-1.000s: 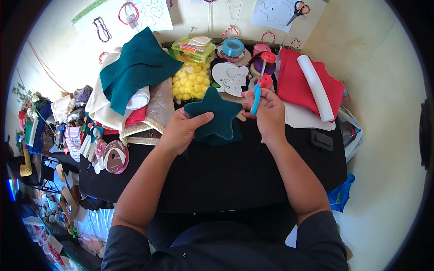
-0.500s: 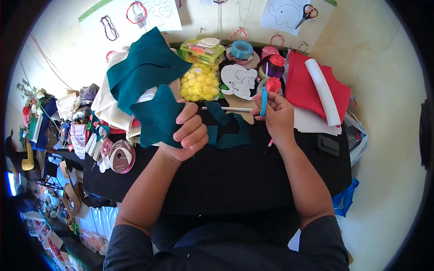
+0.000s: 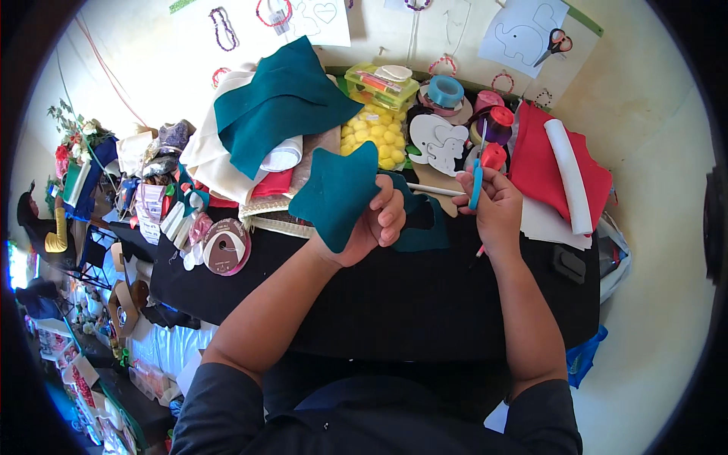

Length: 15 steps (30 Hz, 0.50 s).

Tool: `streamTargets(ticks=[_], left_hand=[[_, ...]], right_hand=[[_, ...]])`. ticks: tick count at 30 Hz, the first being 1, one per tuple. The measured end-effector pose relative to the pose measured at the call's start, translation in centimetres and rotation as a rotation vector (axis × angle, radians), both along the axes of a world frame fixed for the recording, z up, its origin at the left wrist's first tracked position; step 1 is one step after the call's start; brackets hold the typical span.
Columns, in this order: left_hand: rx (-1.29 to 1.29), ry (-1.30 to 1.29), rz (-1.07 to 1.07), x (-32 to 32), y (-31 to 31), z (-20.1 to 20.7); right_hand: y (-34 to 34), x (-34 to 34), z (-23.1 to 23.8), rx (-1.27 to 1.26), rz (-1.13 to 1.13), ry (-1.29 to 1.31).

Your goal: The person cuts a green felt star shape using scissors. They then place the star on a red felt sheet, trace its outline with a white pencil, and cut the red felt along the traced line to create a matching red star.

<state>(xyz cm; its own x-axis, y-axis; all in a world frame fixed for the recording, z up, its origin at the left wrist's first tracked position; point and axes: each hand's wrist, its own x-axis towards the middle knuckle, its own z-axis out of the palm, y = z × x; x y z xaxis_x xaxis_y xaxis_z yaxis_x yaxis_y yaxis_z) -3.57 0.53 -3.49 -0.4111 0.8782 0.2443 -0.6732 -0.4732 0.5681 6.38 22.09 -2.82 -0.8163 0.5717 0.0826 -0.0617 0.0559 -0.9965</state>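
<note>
While blue scissors [image 3: 476, 188] stay raised, the felt star [image 3: 334, 199] (teal) shifted right.

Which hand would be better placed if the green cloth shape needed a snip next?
Probably the right hand: it holds the scissors by their blue handle, blades pointing away from the body, while the left hand holds the green cloth shape.

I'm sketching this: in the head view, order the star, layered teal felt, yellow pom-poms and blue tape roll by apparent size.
1. Layered teal felt
2. Star, perhaps enlarged by nearness
3. Yellow pom-poms
4. Blue tape roll
</note>
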Motion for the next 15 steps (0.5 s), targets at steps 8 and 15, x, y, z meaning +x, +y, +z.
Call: streamTargets(ticks=[8, 15], left_hand=[[-0.103, 0.129, 0.093, 0.04, 0.06, -0.24], [-0.195, 0.231, 0.119, 0.21, -0.09, -0.14]], right_hand=[[-0.01, -0.02, 0.07, -0.005, 0.01, 0.016], [-0.14, 0.01, 0.08, 0.028, 0.013, 0.004]])
